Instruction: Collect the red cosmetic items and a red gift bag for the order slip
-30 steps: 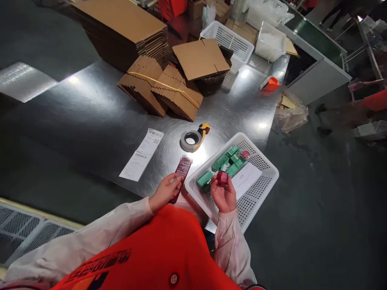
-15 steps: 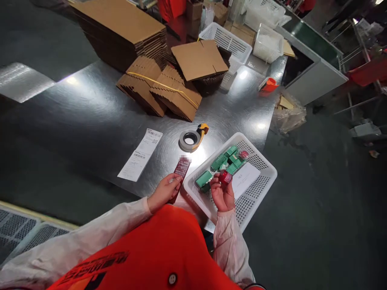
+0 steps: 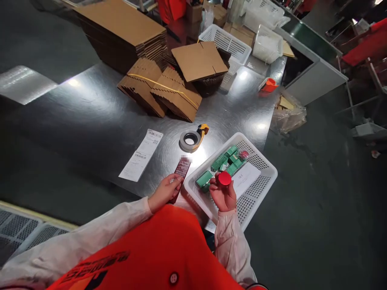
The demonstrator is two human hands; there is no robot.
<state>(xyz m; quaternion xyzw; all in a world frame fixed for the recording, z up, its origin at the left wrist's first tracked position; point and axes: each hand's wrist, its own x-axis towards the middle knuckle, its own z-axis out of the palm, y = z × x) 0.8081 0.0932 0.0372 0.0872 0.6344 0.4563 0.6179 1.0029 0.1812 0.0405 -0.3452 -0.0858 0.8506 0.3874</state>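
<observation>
My left hand point(image 3: 165, 191) grips a long dark red carton point(image 3: 180, 173) by its near end, held over the steel table's front edge. My right hand point(image 3: 224, 195) pinches a small round red jar point(image 3: 224, 178) above the near side of a white perforated basket point(image 3: 263, 183). Its flat round face is turned towards me. Inside the basket lie several small green boxes point(image 3: 225, 162), a small red wrapped item point(image 3: 243, 154) and a white card point(image 3: 246, 177).
A tape roll with a yellow-handled dispenser point(image 3: 192, 139) and a printed paper slip point(image 3: 141, 154) lie on the steel table point(image 3: 90, 112). Bundles of flat cardboard point(image 3: 163, 90), more white baskets point(image 3: 225, 42) and an orange object point(image 3: 269, 85) sit farther back. Dark floor lies to the right.
My right hand has turned the red jar, so its round flat face now shows instead of its side. The left hand and the dark red carton have stayed in place.
</observation>
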